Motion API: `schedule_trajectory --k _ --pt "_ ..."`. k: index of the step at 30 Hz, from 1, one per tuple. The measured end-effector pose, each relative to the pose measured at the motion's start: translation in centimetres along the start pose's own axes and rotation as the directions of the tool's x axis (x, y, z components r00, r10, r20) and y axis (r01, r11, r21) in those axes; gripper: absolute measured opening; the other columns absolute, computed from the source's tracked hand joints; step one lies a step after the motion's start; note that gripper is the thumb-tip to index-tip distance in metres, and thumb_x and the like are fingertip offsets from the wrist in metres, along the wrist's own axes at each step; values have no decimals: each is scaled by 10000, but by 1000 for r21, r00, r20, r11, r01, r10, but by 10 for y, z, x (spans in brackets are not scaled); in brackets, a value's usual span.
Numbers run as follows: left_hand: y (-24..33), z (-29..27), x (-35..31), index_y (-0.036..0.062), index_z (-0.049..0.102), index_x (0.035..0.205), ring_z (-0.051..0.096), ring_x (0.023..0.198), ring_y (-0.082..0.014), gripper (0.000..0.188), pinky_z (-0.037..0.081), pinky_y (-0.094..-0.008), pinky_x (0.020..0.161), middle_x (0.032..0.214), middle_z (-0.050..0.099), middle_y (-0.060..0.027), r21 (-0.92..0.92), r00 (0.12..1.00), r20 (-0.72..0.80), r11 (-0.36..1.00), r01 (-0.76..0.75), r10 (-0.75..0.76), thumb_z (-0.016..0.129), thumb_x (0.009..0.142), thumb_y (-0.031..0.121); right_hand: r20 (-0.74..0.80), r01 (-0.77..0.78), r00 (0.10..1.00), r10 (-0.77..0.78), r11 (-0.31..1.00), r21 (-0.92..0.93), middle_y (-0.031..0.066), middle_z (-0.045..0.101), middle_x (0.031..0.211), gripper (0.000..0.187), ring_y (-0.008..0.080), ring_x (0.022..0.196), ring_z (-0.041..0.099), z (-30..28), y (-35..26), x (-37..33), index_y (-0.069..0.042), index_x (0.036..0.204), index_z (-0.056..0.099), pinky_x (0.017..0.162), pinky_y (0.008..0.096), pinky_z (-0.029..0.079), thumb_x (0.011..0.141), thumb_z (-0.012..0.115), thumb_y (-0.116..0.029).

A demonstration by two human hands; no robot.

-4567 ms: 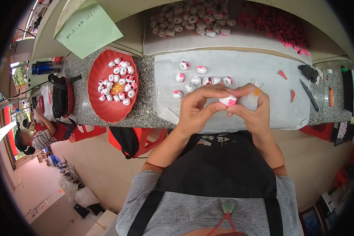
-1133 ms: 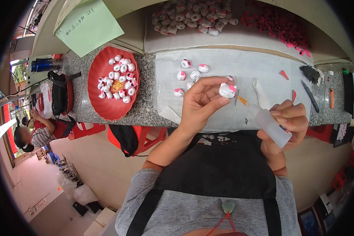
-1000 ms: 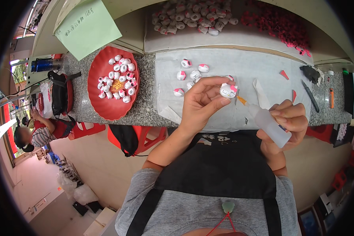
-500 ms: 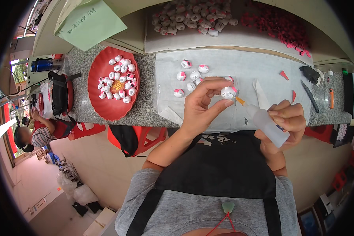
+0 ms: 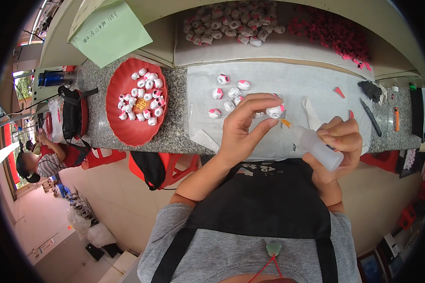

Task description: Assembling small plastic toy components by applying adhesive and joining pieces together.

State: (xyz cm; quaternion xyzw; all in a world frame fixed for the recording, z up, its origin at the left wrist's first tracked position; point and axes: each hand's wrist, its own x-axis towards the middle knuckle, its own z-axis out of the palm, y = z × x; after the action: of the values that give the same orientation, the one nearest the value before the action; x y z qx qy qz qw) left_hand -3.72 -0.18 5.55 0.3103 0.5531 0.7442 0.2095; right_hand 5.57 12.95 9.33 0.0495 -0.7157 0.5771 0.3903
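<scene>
Between the thumb and fingertips of my left hand is a small rounded white piece with pink on it. My right hand is wrapped round a whitish squeeze bottle. The bottle's narrow orange tip points at the piece, close to my left thumb; whether it touches cannot be made out. Beyond my left hand, several similar white-and-pink pieces lie loose on a white sheet.
To the left, a red scalloped plate holds several such pieces. A shelf behind bears a heap of white pieces and a pile of small pink parts. A dark pen-like tool lies at right. A green note hangs upper left.
The white-and-pink piece has turned in my left fingers, showing more pink at its right. My right hand and the bottle have shifted slightly left and toward me.
</scene>
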Motion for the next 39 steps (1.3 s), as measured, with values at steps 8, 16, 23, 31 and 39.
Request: schedule_trajectory --k 8,16,23,31,39 --pt "3 -13 4 -32 458 1006 450 971 -177 339 360 -266 812 1032 465 -131 -36 991 -127 999 37 -41 536 680 -88 -217 -48 974 68 994 95 47 376 723 356 101 537 364 -6 7 4 -53 773 409 462 196 336 599 691 -182" --pt "5 -10 3 -20 486 992 453 954 -174 324 367 -269 810 1009 471 -111 12 994 -106 1000 27 -26 544 679 -80 -82 -53 995 64 990 134 74 436 792 401 118 617 476 5 10 0 -54 830 455 552 229 417 542 734 -66" --pt "4 -9 4 1 508 979 459 928 -159 305 379 -261 788 997 474 -96 44 996 -94 999 16 -12 553 684 -60 -14 -55 998 57 991 122 79 434 813 440 125 629 491 7 10 0 -52 846 459 545 225 425 505 732 2" --pt "3 -9 2 -12 490 996 461 925 -154 320 376 -257 789 1000 476 -96 -26 992 -106 997 70 -72 547 686 -68 -50 -28 998 31 998 57 95 439 809 430 122 616 478 4 11 1 -45 840 454 548 229 423 511 729 -8" --pt "5 -31 3 -40 439 1033 493 856 -126 358 407 -216 717 975 498 -104 -134 959 -270 990 54 -89 534 689 -79 -7 -475 880 475 879 48 81 442 801 231 152 671 505 -23 46 25 -6 853 433 540 247 448 662 562 -20"
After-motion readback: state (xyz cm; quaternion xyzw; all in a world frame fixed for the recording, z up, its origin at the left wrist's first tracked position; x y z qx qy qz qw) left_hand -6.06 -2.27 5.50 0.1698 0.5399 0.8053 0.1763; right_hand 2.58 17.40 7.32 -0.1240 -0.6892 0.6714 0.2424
